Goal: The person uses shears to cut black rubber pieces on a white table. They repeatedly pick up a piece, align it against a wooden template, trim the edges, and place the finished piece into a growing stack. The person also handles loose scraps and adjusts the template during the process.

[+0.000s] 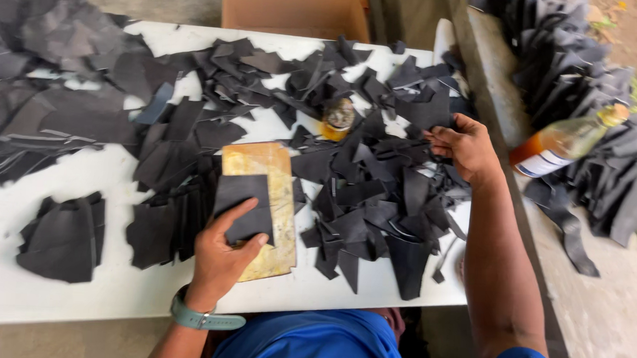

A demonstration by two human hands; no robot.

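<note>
Pressing left hand [222,250] on black piece [244,206].

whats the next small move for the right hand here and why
Probably lift the right hand clear with the one dark scrap its fingers pinch at the far edge of the loose pile. The left hand already presses a dark piece flat on the yellowish board, so a second piece looks due there, though the grip on the scrap is partly hidden.

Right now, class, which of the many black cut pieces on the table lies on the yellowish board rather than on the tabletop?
The squarish black piece under the left hand, pressed flat on the yellowish board. The others lie in heaps on the white table.
</note>
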